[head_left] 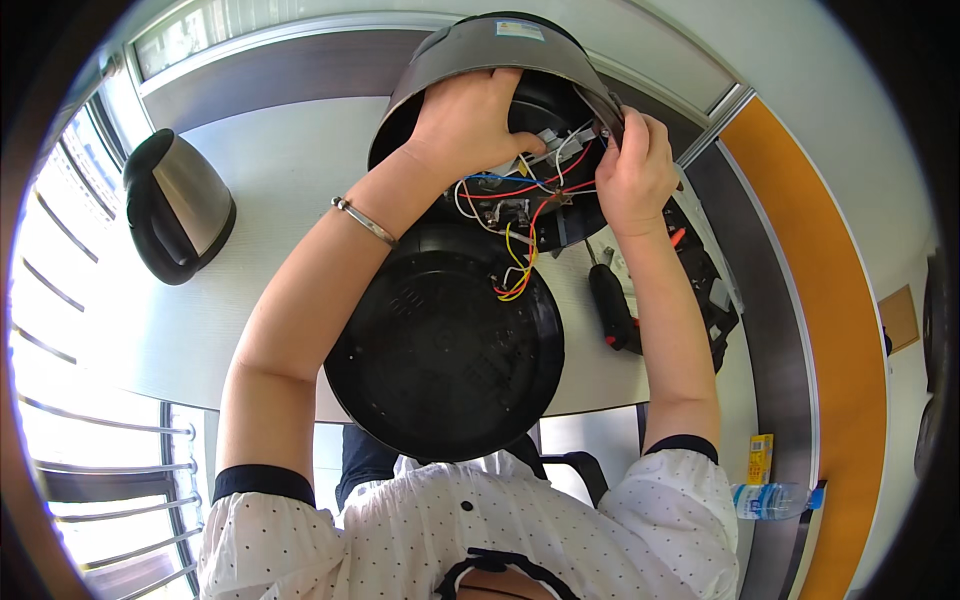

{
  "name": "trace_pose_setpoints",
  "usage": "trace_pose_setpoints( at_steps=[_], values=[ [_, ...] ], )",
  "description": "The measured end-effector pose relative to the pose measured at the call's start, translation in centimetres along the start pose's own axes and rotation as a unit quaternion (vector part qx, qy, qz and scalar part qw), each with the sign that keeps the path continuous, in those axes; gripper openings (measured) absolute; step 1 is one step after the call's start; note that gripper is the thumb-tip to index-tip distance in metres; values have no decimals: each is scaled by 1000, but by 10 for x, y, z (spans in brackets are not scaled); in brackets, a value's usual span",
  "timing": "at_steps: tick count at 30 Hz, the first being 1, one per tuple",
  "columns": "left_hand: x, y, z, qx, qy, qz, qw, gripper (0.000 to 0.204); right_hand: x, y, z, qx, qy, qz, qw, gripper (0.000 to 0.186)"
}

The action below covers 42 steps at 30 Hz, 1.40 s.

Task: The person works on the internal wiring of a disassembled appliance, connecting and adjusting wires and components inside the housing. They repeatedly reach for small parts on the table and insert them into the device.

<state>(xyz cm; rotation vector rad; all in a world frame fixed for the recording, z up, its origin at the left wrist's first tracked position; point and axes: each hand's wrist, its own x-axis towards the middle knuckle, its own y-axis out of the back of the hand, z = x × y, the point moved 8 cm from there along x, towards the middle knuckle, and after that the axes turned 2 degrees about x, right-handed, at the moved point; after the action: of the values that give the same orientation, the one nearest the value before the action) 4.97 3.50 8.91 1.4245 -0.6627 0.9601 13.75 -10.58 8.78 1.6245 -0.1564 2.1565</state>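
Observation:
A round, dark brown appliance housing point(480, 47) is tipped on its side, its wired underside facing me. My left hand point(468, 125) reaches inside it, thumb stretched out apart from the fingers; its fingertips are hidden by the wall. My right hand point(638, 172) pinches the housing's right rim. Red, white and blue wires point(525, 188) cross the opening among metal parts. Nearer me lies a round black base cover point(440, 350), its inner side up, overhanging the table's front edge. Yellow, red and white wires point(518, 285) run from the housing to this cover.
A screwdriver with a black handle point(610, 305) lies right of the cover, beside a black tool case point(708, 285). A steel and black kettle point(185, 205) stands at the left on the pale table point(270, 150). At the lower right are a water bottle point(770, 501) and a yellow box point(760, 459).

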Motion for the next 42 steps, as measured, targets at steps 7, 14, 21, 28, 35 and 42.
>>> trace_pose_setpoints(
  at_steps=[7, 14, 21, 28, 35, 42],
  values=[
    [3, -3, -2, 0, 0, -8, 1000, 78, -5, 1, 4, 3, -29, 25, 999, 37],
    [0, 1, -5, -10, -23, 29, 999, 74, 6, 3, -3, -29, -40, -8, 999, 38],
    [4, -6, -8, -63, -19, -9, 998, 70, 5, -3, 2, -31, -70, -32, 997, 34],
    [7, -7, -3, -18, -13, -30, 999, 69, 0, -2, 5, -11, -74, -12, 997, 32],
    [6, -4, -1, 14, -25, -4, 1000, 73, 1, 2, 3, 3, -47, 17, 999, 34],
    [6, -5, -3, -11, -37, 18, 999, 68, 4, 1, 3, -3, -51, -32, 998, 42]
  ],
)
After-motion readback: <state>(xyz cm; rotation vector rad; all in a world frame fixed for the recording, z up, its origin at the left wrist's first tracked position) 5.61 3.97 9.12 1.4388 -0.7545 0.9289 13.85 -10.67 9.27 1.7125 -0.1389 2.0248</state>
